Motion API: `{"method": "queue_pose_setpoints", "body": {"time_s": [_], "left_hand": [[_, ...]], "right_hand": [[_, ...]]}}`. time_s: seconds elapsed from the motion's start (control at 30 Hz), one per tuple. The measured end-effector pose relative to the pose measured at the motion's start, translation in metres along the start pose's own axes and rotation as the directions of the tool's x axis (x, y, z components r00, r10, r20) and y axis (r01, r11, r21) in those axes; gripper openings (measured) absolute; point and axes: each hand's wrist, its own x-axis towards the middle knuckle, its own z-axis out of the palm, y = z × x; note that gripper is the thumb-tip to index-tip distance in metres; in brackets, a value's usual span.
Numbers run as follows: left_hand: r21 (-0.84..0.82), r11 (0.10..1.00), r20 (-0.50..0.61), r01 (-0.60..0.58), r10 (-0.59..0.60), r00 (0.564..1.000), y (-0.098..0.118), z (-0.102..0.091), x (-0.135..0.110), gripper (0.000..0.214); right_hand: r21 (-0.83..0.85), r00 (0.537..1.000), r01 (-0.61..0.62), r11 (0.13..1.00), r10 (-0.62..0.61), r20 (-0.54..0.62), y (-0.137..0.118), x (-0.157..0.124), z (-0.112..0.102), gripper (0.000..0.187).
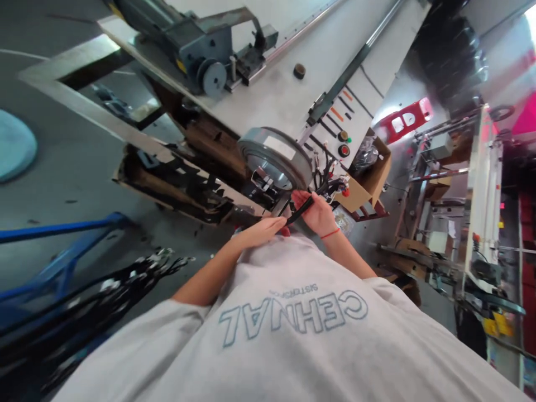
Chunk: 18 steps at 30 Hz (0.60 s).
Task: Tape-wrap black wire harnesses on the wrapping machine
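Observation:
A black wire harness (300,211) runs between my two hands, close to the front of my shirt. My right hand (319,215), with a red string at its wrist, has its fingers curled round the dark bundle. At the bundle's other end, my left hand (264,230) is closed over it, fingers together; its fingertips are partly hidden. Loose wire ends with white and red connectors (337,184) spread beyond my right hand. Just past my hands stands a large grey ring-shaped machine part (255,140) bearing a white label.
The white workbench (285,100) carries a small tape roll (299,71), a motor unit (209,61), and red and green buttons (344,150). A cardboard box (371,181) stands at its right. Black harnesses hang at lower left near a blue frame (71,262). A stool (15,145) is far left.

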Motion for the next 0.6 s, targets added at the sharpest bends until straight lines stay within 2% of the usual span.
{"method": "queue_pose_setpoints", "body": {"time_s": [0.07, 0.13, 0.2, 0.27, 0.33, 0.4, 0.43, 0.5, 0.57, 0.6], "left_hand": [[-0.167, 0.984, 0.152, 0.059, -0.034, 0.988, -0.003, -0.004, 0.007, 0.065], [-0.252, 0.966, 0.177, 0.060, -0.015, 0.984, -0.003, -0.017, 0.008, 0.060], [-0.243, 0.969, 0.189, 0.042, 0.005, 0.982, 0.000, -0.033, 0.004, 0.053], [-0.133, 0.991, 0.188, 0.019, 0.006, 0.982, 0.004, -0.044, -0.003, 0.048], [0.033, 0.999, 0.093, -0.011, 0.008, 0.996, 0.008, -0.045, -0.009, 0.044], [0.173, 0.984, -0.116, -0.033, 0.054, 0.992, 0.012, -0.038, -0.013, 0.041], [0.216, 0.975, -0.228, -0.048, 0.098, 0.969, 0.014, -0.033, -0.015, 0.041], [0.261, 0.961, -0.398, -0.095, 0.197, 0.896, 0.019, -0.022, -0.017, 0.040], [0.272, 0.951, -0.472, -0.147, 0.265, 0.841, 0.025, -0.015, -0.018, 0.038], [0.267, 0.949, -0.482, -0.166, 0.281, 0.830, 0.028, -0.013, -0.018, 0.038]], "right_hand": [[0.031, 0.999, 0.006, 1.000, -0.004, -0.035, -0.006, 0.004, 0.000, 0.018], [0.038, 0.996, 0.039, 0.999, -0.036, -0.079, -0.014, 0.008, -0.002, 0.014], [0.042, 0.993, 0.083, 0.996, -0.079, -0.083, -0.023, 0.011, -0.005, 0.014], [0.048, 0.987, 0.154, 0.987, -0.151, -0.058, -0.034, 0.012, -0.009, 0.016], [0.026, 0.967, 0.253, 0.967, -0.253, -0.024, -0.046, 0.010, -0.011, 0.015], [-0.039, 0.932, 0.361, 0.932, -0.360, 0.025, -0.057, 0.002, -0.013, 0.013], [-0.079, 0.910, 0.413, 0.907, -0.409, 0.061, -0.061, -0.004, -0.013, 0.012], [-0.148, 0.859, 0.508, 0.849, -0.487, 0.155, -0.068, -0.019, -0.013, 0.009], [-0.192, 0.799, 0.592, 0.783, -0.541, 0.261, -0.074, -0.035, -0.011, 0.010], [-0.202, 0.763, 0.636, 0.745, -0.568, 0.308, -0.078, -0.042, -0.009, 0.012]]}}
